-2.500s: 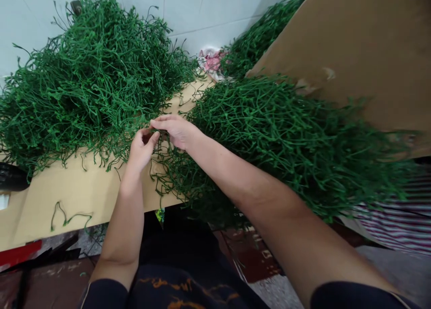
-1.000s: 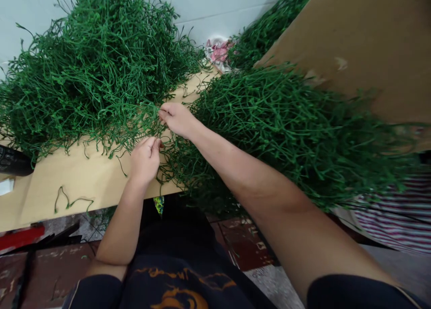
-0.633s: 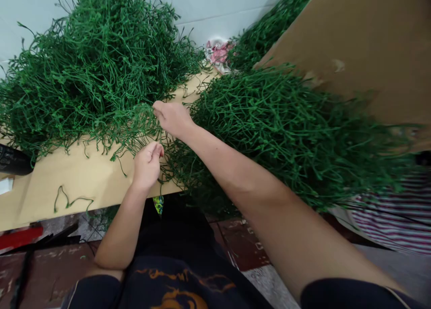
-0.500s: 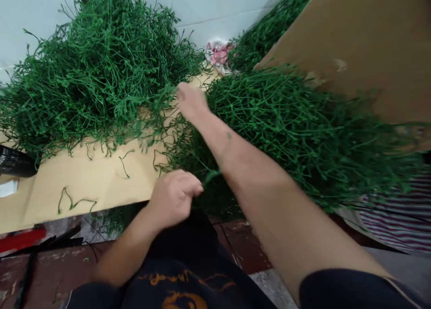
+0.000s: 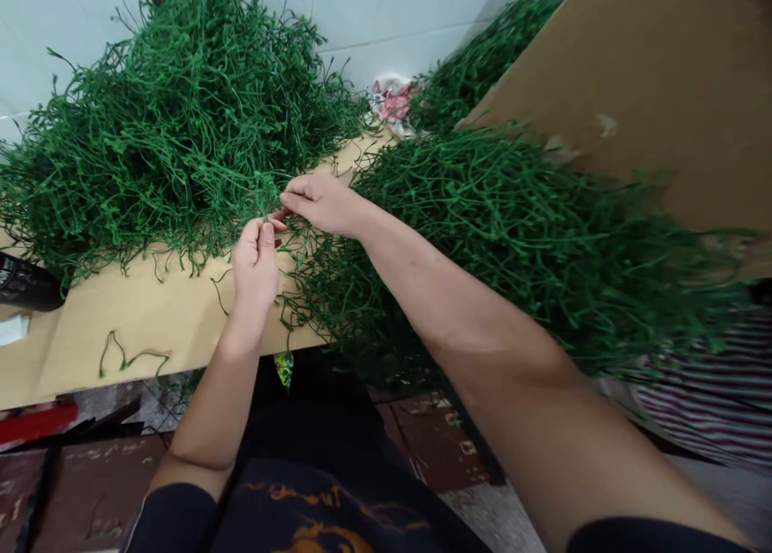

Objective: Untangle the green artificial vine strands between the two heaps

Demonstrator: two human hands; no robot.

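Close together at the near edge of the left green stem pile, my two hands almost touch. My left hand has thumb and fingers pinched on a thin green stem. My right hand is just to its right, thumb and index finger pressed together; what is between them is too small to make out. A second heap of green stems lies under and beyond my right forearm. Loose stems rest on the cardboard.
A black cylinder stands at the far left. A large cardboard sheet leans at the upper right, with a pink and white cloth near the tiled wall. Striped fabric lies at the lower right.
My left hand has moved up and left from the board's front edge to the left pile. My right hand has shifted slightly left and down, and the hands are now together.
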